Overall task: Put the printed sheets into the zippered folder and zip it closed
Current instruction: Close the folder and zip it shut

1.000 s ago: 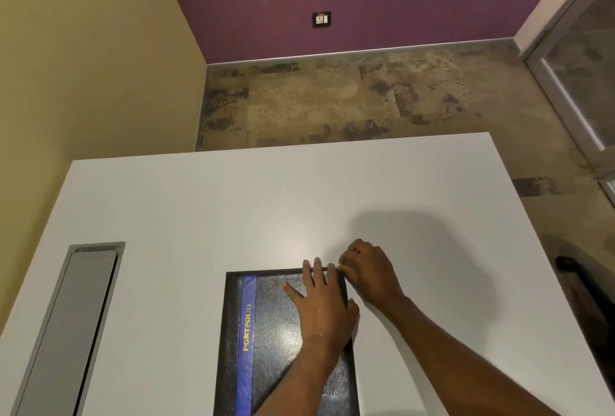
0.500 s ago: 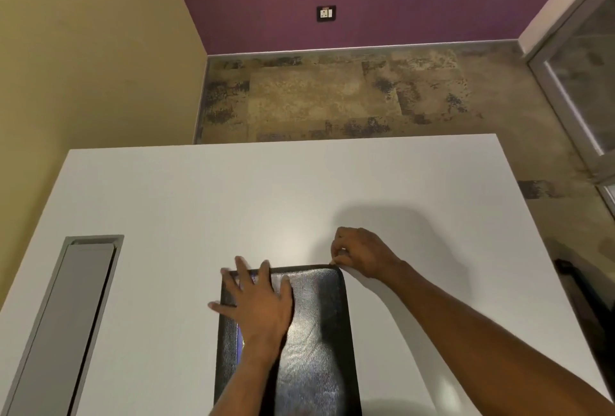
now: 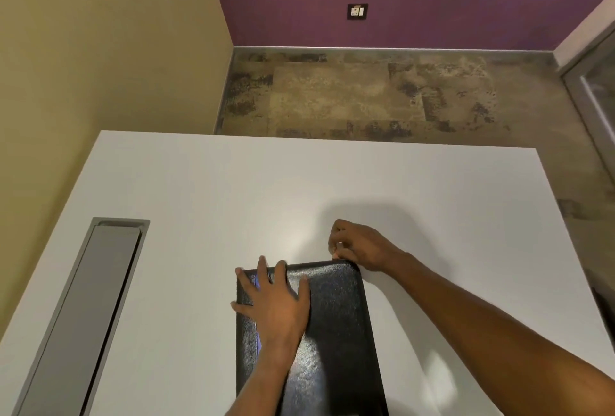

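A black zippered folder [image 3: 336, 325] lies closed on the white table [image 3: 199, 189], near its front edge, with a blue stripe partly showing under my left hand. My left hand [image 3: 273, 302] lies flat on the folder's far left part, fingers spread. My right hand [image 3: 359, 245] is at the folder's far right corner, fingers pinched together on a small metal zipper pull. No printed sheets show.
A long grey recessed hatch [image 3: 90, 309] is set into the table at the left. Beyond the table are a patterned floor [image 3: 366, 96], a yellow wall on the left, a purple wall with a socket [image 3: 357, 11], and a glass door [image 3: 595, 89] at right.
My left hand slid from the folder's right part to its far left corner. My right hand stayed pinched at the far right corner. The camera view shifted slightly.
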Available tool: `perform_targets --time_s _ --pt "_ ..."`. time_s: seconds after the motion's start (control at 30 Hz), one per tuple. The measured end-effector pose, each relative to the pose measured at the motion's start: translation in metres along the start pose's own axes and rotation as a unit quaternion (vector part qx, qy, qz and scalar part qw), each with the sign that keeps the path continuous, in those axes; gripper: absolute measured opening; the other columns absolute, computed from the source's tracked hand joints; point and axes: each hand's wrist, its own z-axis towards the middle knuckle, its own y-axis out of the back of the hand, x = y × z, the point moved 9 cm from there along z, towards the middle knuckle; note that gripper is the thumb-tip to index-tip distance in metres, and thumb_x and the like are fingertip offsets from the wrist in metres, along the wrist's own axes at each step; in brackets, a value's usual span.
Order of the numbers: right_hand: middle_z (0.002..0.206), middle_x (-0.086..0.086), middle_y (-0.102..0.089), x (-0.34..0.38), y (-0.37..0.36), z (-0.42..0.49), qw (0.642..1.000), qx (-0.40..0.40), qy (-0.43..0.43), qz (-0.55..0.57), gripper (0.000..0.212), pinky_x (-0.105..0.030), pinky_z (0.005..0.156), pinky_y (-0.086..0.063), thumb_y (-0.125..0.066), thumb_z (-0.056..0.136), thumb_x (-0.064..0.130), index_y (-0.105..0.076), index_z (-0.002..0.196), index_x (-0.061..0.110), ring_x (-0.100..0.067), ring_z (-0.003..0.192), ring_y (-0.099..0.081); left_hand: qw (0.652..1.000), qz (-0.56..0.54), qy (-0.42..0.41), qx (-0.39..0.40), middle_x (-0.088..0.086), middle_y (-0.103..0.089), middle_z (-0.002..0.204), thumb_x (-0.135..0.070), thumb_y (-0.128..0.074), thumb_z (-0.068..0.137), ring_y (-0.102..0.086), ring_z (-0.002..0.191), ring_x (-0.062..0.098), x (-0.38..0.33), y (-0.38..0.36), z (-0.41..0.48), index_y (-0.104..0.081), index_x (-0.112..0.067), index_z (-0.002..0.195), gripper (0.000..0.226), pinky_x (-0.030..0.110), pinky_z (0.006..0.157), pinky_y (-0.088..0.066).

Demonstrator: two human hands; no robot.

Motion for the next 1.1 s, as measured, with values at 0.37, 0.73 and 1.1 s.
perform_targets --time_s 0.37,0.73,1.1 --pt "0.097 0.013 -0.063 -0.009 0.002 -0.012 0.991 -0.097 -0.032 0.085 0.006 -0.037 0.079 -0.054 -0.069 0.091 0.029 -0.064 0.088 0.031 -0.01 0.086 -0.063 0.994 -0.097 -0.037 0.012 -0.001 -0.013 0.17 -0.061 -0.054 0.095 0.023 0.156 0.025 -0.004 0.005 0.006 -0.055 -0.042 0.132 0.042 0.08 0.113 0.005" --pt "0.099 0.013 -0.062 0.036 -0.021 0.035 1.0 -0.02 0.01 0.018 0.006 -0.033 0.077 -0.051 -0.067 0.093 0.034 -0.063 0.09 0.031 -0.01 0.084 -0.06 0.997 -0.077 0.004 -0.026 0.01 -0.005 0.173 -0.051 -0.056 0.098 0.005 0.159 0.031 0.007 0.003 0.0 -0.024 -0.02 0.161 0.077 0.066 0.124 -0.01" --pt "0.096 0.011 -0.063 0.079 -0.043 0.061 1.0 -0.005 0.005 0.03 0.004 -0.032 0.08 -0.048 -0.061 0.092 0.03 -0.062 0.089 0.029 -0.011 0.085 -0.057 0.98 -0.196 -0.039 -0.022 0.01 -0.009 0.172 -0.035 -0.053 0.104 -0.002 0.16 0.025 0.022 0.008 0.0 -0.016 -0.011 0.164 0.074 0.047 0.13 -0.005"
